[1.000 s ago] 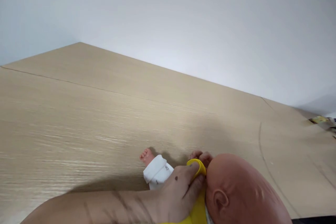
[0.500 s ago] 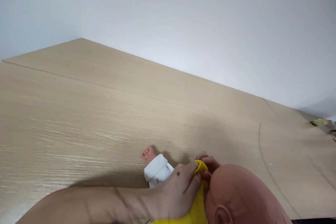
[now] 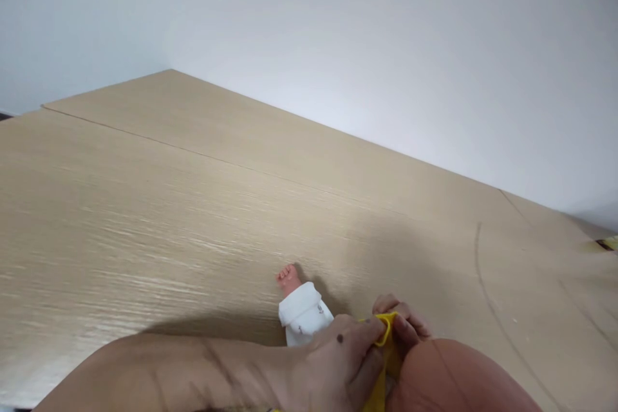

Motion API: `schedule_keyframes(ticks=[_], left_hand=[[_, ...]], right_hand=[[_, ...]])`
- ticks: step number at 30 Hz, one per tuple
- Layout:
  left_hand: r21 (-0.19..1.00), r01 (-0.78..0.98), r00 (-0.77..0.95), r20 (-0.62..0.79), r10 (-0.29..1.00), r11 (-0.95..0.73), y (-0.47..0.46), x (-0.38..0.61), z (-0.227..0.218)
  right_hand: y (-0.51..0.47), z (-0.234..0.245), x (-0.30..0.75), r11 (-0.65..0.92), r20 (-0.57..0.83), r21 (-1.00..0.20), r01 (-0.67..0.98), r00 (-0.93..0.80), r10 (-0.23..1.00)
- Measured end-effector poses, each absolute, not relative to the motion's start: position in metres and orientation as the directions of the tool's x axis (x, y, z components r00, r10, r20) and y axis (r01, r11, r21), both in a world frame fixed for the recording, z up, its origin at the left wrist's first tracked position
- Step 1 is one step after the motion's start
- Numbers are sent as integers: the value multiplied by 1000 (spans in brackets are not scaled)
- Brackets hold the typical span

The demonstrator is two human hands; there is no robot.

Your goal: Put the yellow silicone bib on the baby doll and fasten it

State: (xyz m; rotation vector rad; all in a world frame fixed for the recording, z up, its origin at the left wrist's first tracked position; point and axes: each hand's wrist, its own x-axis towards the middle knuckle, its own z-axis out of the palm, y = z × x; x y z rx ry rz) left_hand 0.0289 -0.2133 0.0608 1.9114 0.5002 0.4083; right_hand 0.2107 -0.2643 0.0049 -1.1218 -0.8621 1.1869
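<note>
At the desk's [image 3: 193,219] near edge, a yellow garment [image 3: 381,367] is pinched by left hand [image 3: 342,367] and right hand [image 3: 403,325] fingers, stretched over the doll's head [image 3: 449,380].

– What's the desk [image 3: 193,206] made of?
– Pale wood grain, matt, faintly streaked.
– And the doll [image 3: 449,380]?
– Smooth plastic or vinyl, slight sheen; white cloth trouser leg [image 3: 304,318], yellow cloth garment [image 3: 381,367].

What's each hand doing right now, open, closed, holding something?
Left hand: closed, pinching the yellow garment beside the doll's head.
Right hand: only fingers show, gripping the same yellow garment.
</note>
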Motion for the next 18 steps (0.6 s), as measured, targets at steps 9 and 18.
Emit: schedule_keyframes(ticks=[9,18], left_hand=[[950,48,868,113,484,-308,-211,31,55],[944,-19,881,172,441,-329,-206,29,59]], right_hand=[[-266,25,185,-143,-297,-892,-430,316,901],[-269,24,190,-292,-384,-885,-364,214,898]])
